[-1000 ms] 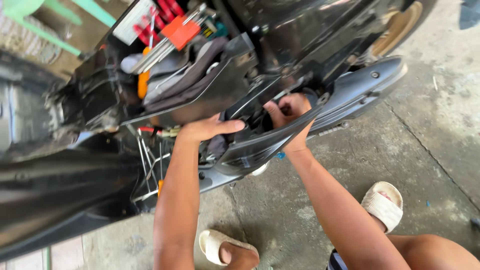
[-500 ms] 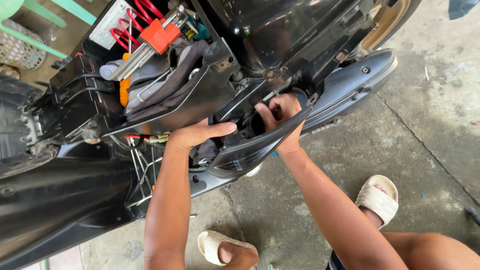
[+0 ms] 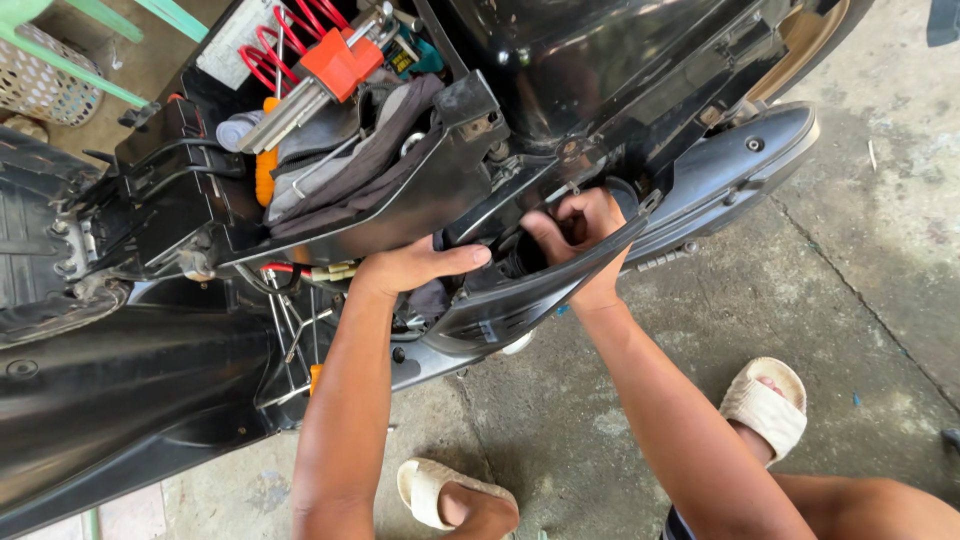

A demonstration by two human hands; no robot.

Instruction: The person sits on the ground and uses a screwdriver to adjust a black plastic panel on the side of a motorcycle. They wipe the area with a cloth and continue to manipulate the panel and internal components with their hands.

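Observation:
A black scooter with its body panels off fills the upper part of the head view. My left hand (image 3: 415, 268) lies flat, fingers together, against the underside of the black storage tray (image 3: 400, 210). My right hand (image 3: 578, 228) reaches behind a loose dark side panel (image 3: 530, 295) and its fingers curl around a black part inside the frame. The panel hides part of that hand. The tray holds a grey cloth (image 3: 340, 160), an orange-handled tool (image 3: 265, 170) and a red-and-metal tool set (image 3: 325, 65).
A glossy black body panel (image 3: 110, 400) lies at lower left. A dark grey side cover (image 3: 730, 170) stretches to the right. My sandalled feet (image 3: 765, 405) stand on stained concrete. A woven basket (image 3: 45, 85) and green bars sit at top left.
The view has shifted so the scooter sits higher and further left in frame. Both hands stay in the same spots on the tray and behind the side panel.

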